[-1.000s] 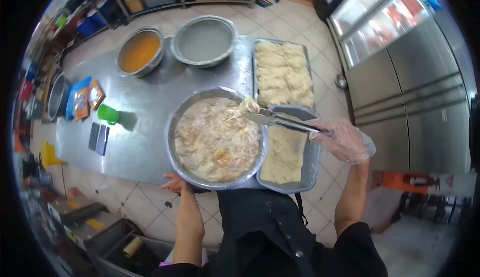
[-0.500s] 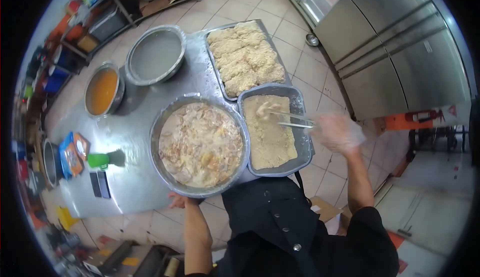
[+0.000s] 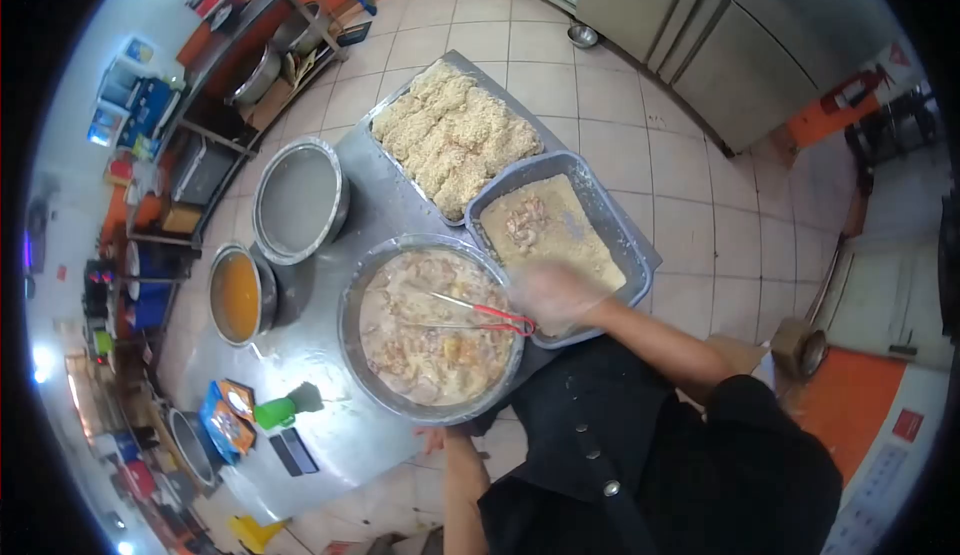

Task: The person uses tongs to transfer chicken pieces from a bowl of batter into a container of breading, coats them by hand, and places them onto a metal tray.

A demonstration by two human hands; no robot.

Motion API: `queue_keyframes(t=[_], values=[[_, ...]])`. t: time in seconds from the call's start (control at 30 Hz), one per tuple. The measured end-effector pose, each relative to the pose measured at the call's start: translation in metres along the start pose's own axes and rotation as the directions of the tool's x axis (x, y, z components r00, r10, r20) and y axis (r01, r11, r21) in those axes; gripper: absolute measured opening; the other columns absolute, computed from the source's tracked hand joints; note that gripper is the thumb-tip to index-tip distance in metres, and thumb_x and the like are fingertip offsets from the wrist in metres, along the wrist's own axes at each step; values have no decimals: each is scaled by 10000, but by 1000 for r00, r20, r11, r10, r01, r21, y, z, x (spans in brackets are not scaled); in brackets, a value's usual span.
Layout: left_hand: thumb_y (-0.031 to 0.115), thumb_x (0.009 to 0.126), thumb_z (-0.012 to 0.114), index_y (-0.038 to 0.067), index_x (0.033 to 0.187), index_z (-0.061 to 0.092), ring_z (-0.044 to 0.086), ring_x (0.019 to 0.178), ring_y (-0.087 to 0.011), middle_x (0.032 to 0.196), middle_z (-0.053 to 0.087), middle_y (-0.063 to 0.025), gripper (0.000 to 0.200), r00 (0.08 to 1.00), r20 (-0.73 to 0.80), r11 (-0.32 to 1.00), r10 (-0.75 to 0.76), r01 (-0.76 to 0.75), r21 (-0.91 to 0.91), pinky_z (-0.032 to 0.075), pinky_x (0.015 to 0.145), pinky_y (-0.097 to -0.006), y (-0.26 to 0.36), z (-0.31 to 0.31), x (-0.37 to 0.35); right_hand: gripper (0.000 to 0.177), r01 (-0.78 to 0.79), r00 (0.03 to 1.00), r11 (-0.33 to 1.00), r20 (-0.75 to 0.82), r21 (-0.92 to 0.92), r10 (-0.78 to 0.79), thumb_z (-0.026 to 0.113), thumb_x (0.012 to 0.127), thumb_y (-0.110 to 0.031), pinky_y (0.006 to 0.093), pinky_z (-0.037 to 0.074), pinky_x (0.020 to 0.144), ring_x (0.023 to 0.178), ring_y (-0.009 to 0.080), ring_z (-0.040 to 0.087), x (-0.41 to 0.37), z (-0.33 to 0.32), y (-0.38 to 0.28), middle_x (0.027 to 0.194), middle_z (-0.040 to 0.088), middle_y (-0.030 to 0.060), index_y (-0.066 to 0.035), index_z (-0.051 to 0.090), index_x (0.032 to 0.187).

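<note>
The right hand (image 3: 555, 295), in a clear plastic glove and blurred, has its grip closed around the red-handled end of a pair of tongs (image 3: 500, 315). The tongs' two arms stand spread, their tips down among the wet, battered chicken pieces in the large steel bowl (image 3: 352, 295), which sits at the near edge of the steel worktop (image 3: 310, 365). The left hand (image 3: 440, 440) is at the bowl's near rim, mostly hidden beneath it; whether its grip is closed on the rim I cannot tell. Touching the bowl on its right lies a grey tray of breadcrumbs (image 3: 625, 245), with a few wet pieces (image 3: 525, 220) lying on the crumbs toward its far end. Beyond it, a steel tray (image 3: 455, 65) is packed with breaded pieces. To the left stand a bowl of orange liquid (image 3: 238, 297) and a bowl of cloudy grey liquid (image 3: 298, 198); a green cup (image 3: 275, 413) lies on the worktop near some packets (image 3: 225, 417).
</note>
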State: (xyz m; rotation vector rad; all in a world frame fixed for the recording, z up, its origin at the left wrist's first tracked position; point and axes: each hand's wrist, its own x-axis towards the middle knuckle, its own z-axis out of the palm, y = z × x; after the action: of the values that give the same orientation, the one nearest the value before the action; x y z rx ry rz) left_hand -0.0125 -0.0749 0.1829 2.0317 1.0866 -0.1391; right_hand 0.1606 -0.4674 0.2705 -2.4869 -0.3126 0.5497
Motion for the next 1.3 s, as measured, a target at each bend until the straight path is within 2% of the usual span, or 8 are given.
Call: queue_keyframes(t=[0.3, 0.37, 0.5, 0.73, 0.93, 1.13, 1.2, 1.3], values=[[349, 1005, 480, -11, 1314, 514, 630, 1023, -357, 1076, 655, -259, 475, 787, 496, 882, 368, -463, 81, 512, 844, -488, 90, -43, -67, 573, -725, 688, 471, 557, 502, 466, 440, 1026, -517, 384, 467, 952, 1197, 299, 612, -5, 71, 86, 1246, 669, 153, -39, 560, 1316], [334, 1008, 479, -14, 1307, 523, 625, 1031, -352, 1083, 652, -259, 460, 756, 529, 862, 386, -500, 86, 510, 849, -485, 96, -44, -71, 614, -284, 765, -195, 345, 939, 544, 497, 1023, -487, 406, 470, 996, 1209, 270, 600, 8, 102, 83, 1327, 620, 144, -7, 498, 1407], [304, 1013, 476, -18, 1292, 542, 616, 1049, -342, 1097, 646, -259, 431, 737, 558, 853, 381, -513, 94, 507, 858, -481, 102, -37, -76, 641, 102, 854, -362, 106, 927, 510, 522, 1024, -461, 464, 496, 989, 1188, 269, 613, 24, 90, 110, 1374, 590, 129, -2, 449, 1465], [253, 1022, 470, -26, 1266, 574, 601, 1080, -325, 1122, 635, -258, 385, 664, 608, 811, 436, -583, 55, 501, 874, -474, 125, -36, -82, 617, -722, 686, 682, -16, 114, 728, 463, 1026, -478, 467, 334, 1174, 1399, 255, 457, -4, 53, 104, 1443, 530, 218, -55, 469, 1476], [314, 1060, 402, 26, 1451, 435, 570, 1158, -371, 1380, 514, -266, 487, 246, 535, 305, 808, -952, -22, 530, 832, -474, 53, -29, -28, 548, -16, 647, -62, 58, 998, 761, 516, 1031, -392, 423, 438, 1083, 1274, 308, 563, 41, 130, 130, 1367, 601, 167, 11, 508, 1402], [421, 1064, 383, 72, 1551, 311, 521, 1264, -358, 1515, 386, -217, 603, 805, 588, 992, 74, -118, 37, 603, 740, -449, 88, -40, -79, 491, 41, 638, -206, 133, 978, 758, 536, 1025, -332, 439, 461, 1058, 1252, 324, 571, 35, -26, 47, 1365, 606, 152, 10, 527, 1377], [423, 1063, 384, 71, 1548, 312, 523, 1258, -359, 1506, 391, -218, 604, 907, 418, 999, 52, -51, -12, 602, 740, -450, 62, -19, -45, 422, -416, 908, 908, -33, 38, 418, 560, 994, -276, 466, 484, 1013, 1186, 363, 589, 41, -52, 52, 1292, 629, 187, -3, 586, 1314], [426, 1061, 387, 69, 1545, 314, 527, 1249, -361, 1493, 399, -219, 606, 994, 10, 992, -106, 106, -74, 600, 741, -452, 19, 28, 18, 356, -14, 798, 977, -591, -213, -117, 547, 975, -274, 488, 489, 974, 1127, 381, 604, 92, 12, 115, 1198, 648, 211, -29, 644, 1215]])
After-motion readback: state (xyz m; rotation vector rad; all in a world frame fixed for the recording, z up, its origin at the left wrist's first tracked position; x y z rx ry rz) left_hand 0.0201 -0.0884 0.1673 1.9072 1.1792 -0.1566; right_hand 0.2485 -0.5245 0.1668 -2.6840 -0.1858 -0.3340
